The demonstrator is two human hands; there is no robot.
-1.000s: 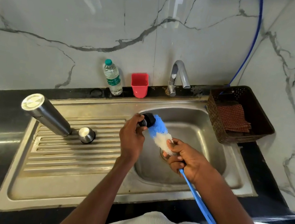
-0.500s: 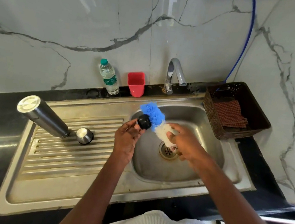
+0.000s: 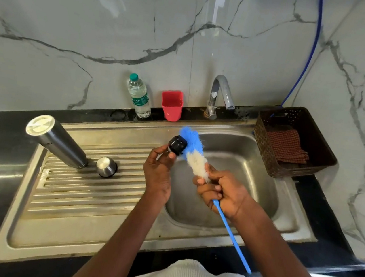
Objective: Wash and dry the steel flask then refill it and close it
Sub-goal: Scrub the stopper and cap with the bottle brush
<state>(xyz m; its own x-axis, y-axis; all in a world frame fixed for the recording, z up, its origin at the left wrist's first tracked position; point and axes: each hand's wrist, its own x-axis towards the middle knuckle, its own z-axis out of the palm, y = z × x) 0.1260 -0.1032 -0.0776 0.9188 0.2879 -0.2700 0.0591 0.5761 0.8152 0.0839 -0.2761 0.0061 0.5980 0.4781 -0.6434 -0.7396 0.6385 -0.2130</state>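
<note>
The right hand [image 3: 223, 191] is nearest. Its fingers curl tight round the brush [image 3: 194, 153], just where the white bristles meet the long blue stick. The left hand [image 3: 158, 170] is just beside it, and its fingertips pinch a small black stopper [image 3: 176, 145]. The blue tip of the brush touches the stopper, over the sink [image 3: 254, 172].

The steel flask [image 3: 55, 140] is off to the left of both hands, so the left hand is nearer to it. It stands upside down on the ridged drain board [image 3: 90, 186], mouth down, flat bottom up. In this view its long body leans up and to the left. It is shiny and silver. Its round steel cap [image 3: 106, 166] sits just beside its mouth.

I think the stopper is being scrubbed now.
</note>
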